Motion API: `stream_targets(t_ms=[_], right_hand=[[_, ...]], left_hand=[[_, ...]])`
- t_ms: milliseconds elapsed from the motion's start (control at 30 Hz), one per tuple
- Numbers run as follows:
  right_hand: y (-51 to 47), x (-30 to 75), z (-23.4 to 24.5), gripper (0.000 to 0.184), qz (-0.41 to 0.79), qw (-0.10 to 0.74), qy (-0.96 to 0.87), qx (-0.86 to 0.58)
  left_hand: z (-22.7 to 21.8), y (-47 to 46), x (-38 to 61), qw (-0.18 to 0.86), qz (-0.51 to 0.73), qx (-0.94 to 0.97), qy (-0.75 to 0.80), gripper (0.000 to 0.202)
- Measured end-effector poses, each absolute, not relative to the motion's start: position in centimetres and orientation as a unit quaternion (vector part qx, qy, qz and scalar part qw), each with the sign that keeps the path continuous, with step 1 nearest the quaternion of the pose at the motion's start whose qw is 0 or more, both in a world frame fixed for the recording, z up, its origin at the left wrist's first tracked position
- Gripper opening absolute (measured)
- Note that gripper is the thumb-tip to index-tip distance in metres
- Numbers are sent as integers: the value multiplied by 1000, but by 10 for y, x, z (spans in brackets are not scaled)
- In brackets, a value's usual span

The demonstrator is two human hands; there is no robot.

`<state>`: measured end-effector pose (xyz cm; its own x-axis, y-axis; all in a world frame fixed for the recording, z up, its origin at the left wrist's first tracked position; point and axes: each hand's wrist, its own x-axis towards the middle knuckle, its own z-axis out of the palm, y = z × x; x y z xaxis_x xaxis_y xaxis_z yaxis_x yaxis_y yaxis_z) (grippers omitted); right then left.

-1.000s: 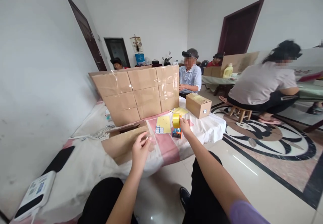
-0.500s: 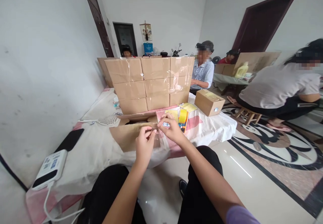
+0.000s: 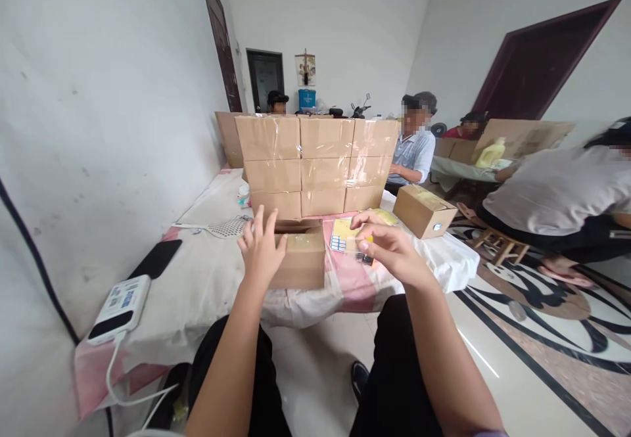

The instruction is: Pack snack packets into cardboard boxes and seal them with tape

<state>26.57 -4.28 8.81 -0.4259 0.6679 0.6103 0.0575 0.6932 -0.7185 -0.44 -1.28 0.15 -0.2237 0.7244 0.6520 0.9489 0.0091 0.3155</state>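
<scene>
An open cardboard box (image 3: 300,266) stands in front of me at the table's near edge. My left hand (image 3: 261,243) is at the box's left side, fingers spread, with nothing visible in it. To the right of the box, my right hand (image 3: 389,243) is raised over the table with thumb and forefinger curled close together. Something faint and see-through shows at those fingertips, too unclear to name. Beneath and behind the right hand lie a yellow sheet with blue-framed labels (image 3: 339,242) and other colourful printed items, partly hidden by the fingers.
Taped cardboard boxes (image 3: 323,167) form a wall across the table. A closed box (image 3: 424,211) sits at the right. On the left lie a white perforated scoop (image 3: 227,228), a black phone (image 3: 156,259) and a white cabled device (image 3: 121,309). Co-workers sit beyond and right.
My hands, earlier fingertip to fingertip over the box, have moved apart. The left opened and went left; the right went right. The view has shifted left.
</scene>
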Motion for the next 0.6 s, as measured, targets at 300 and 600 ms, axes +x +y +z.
stream_targets(t_ms=[300, 600], right_hand=[[-21, 229, 97, 40, 501, 417, -743, -154], [69, 168, 34, 11, 249, 329, -809, -418]], left_hand=[[-27, -15, -6, 90, -358, -650, -664, 36], [-27, -28, -5, 83, -293, -687, -660, 61]])
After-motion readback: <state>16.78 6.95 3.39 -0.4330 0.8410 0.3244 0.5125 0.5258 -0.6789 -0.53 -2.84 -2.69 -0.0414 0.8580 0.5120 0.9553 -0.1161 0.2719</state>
